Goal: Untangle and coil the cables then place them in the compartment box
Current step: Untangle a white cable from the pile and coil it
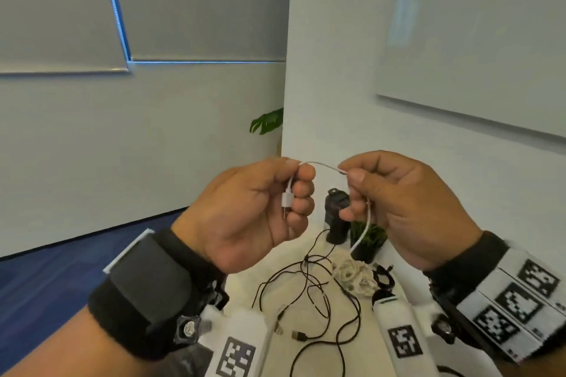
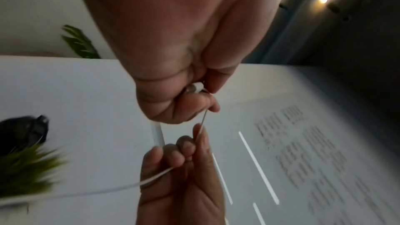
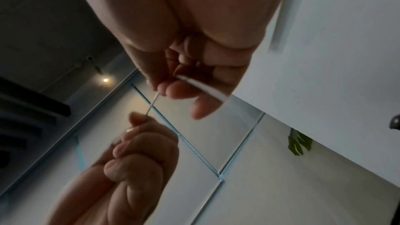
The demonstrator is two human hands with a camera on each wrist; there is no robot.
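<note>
Both hands are raised above the table, close together. My left hand grips the plug end of a white cable; its connector points down inside the curled fingers. A short arc of the cable runs over to my right hand, which pinches it between thumb and forefinger. From there the cable hangs down to a white tangle on the table. In the left wrist view the connector shows under the fingers. The right wrist view shows the cable crossing the curled fingers. No compartment box is in view.
A loose black cable with a USB plug sprawls over the white table. Behind it stand a dark bottle-like object and a small potted plant. A small black coil lies by the white tangle. White marker blocks sit near.
</note>
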